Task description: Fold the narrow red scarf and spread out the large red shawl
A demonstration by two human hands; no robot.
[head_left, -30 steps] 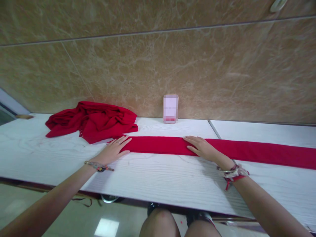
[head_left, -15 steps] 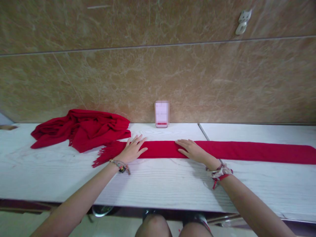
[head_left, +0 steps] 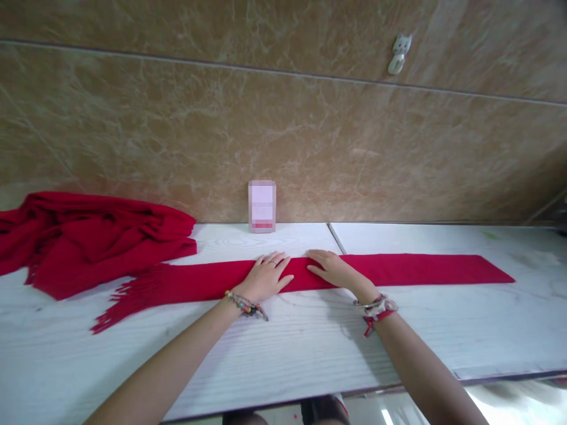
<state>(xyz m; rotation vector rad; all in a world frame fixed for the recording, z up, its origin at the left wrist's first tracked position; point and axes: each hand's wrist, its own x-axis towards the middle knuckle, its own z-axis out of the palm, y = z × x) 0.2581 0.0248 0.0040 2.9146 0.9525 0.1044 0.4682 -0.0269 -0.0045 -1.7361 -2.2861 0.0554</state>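
Observation:
A long red scarf (head_left: 420,270) lies folded into a narrow flat strip across the table, its fringe spread at the left end. My left hand (head_left: 264,277) rests flat on the strip near its middle, fingers stretched out and a ring on one finger. Just to the right, my right hand (head_left: 334,268) also lies flat on the scarf, fingers extended toward the left. Neither hand grips the cloth. Both wrists wear bracelets. Behind the fringed end, a crumpled heap of red cloth (head_left: 101,236) sits at the back left, partly cut off by the view's edge.
A phone (head_left: 262,206) with a blurred screen leans upright against the brown marbled wall (head_left: 177,136). A white cat-shaped hook (head_left: 400,54) is fixed higher on the wall. The white wood-grain table (head_left: 283,354) has a seam (head_left: 337,238) right of the phone.
My left hand has slid right along the scarf, closer to my right hand. The view has turned to the right, so the scarf's right end now shows fully.

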